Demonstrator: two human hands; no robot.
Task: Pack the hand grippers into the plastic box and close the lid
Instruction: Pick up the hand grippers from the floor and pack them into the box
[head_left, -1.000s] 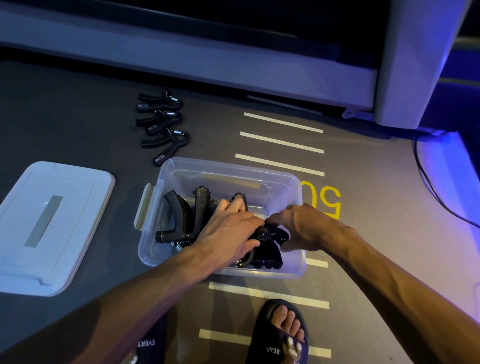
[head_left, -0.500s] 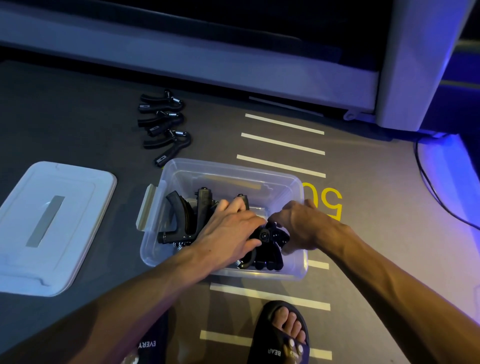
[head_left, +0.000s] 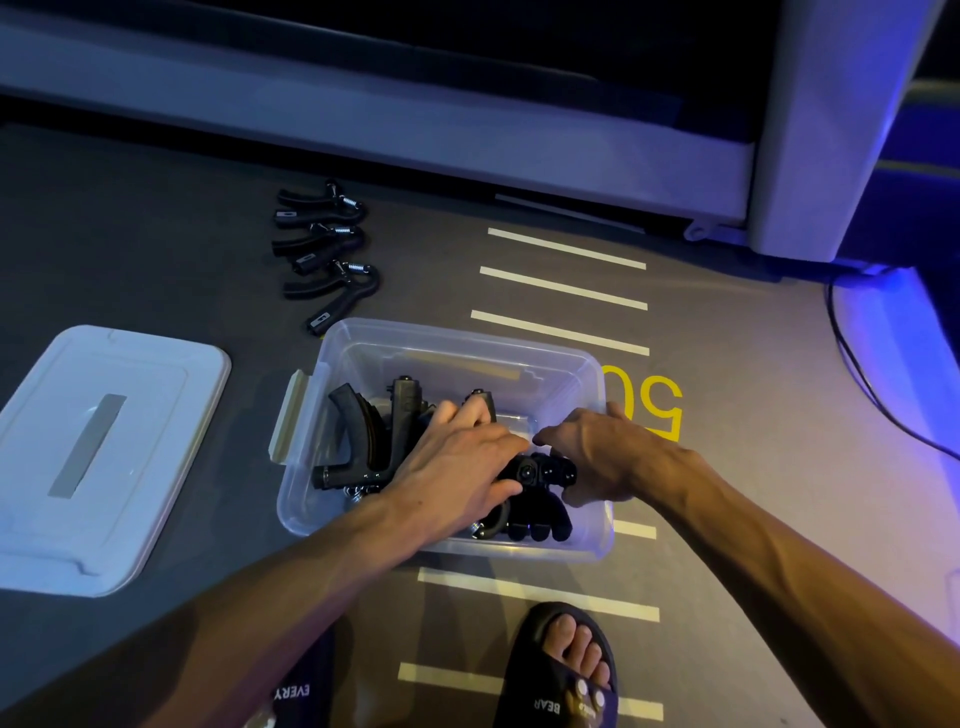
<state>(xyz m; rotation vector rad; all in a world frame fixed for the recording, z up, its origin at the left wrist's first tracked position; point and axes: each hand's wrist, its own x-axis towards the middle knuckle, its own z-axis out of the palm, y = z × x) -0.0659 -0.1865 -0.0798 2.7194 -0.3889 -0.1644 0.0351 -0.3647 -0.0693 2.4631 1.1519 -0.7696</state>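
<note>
The clear plastic box (head_left: 582, 364) sits open on the grey floor (head_left: 753, 415), partly filled with black hand grippers (head_left: 374, 447) standing and lying against each other along its left and near sides. Both hands are inside it: the left hand (head_left: 457, 462) lies with fingers mostly straight across the grippers in the middle, its thumb against a bundle of gripper heads (head_left: 540, 473), while the right hand (head_left: 587, 452) curls over that same bundle from the right side, fingers bent down around it. Three more hand grippers (head_left: 324, 249) lie in a row on the floor just beyond the box's far left corner. The white lid (head_left: 104, 457) lies flat on the floor to the left, apart from the box. White stripes (head_left: 566, 286) and a yellow number (head_left: 649, 405) mark the floor; a foot in a black slide sandal (head_left: 561, 670) stands near the box.
</note>
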